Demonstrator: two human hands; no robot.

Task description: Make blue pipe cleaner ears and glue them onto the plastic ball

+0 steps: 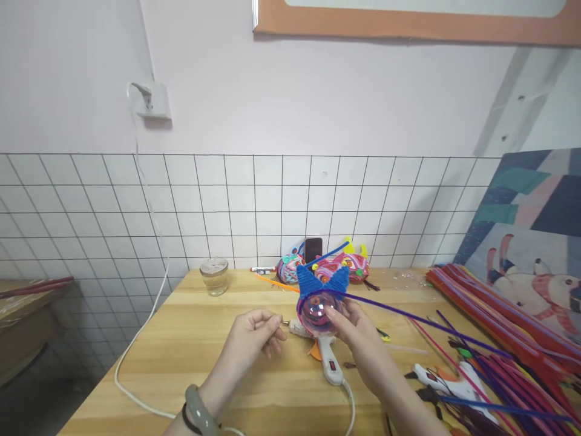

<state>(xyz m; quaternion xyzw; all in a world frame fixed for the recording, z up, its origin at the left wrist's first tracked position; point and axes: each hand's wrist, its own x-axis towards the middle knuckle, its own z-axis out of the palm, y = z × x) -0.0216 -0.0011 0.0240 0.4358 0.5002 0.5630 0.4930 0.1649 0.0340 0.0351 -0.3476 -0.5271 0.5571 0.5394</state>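
A clear plastic ball [318,310] with blue fuzzy pipe-cleaner ears [309,283] is gripped by my right hand [358,327], the thumb lying across its front. A long purple pipe cleaner [408,312] runs from the ball off to the right. My left hand [256,332] is left of the ball, thumb and forefinger pinched together; whatever they hold, if anything, is too small to see. Close to those fingertips is the nozzle of a white glue gun [333,366], which lies on the table, partly hidden behind the ball.
Finished colourful pipe-cleaner pieces [358,267] and a phone [313,249] are by the wall. A lidded glass jar [214,277] stands back left. Bundled pipe cleaners [512,333] and a second glue gun [447,384] crowd the right. A white cord [136,357] crosses the left edge.
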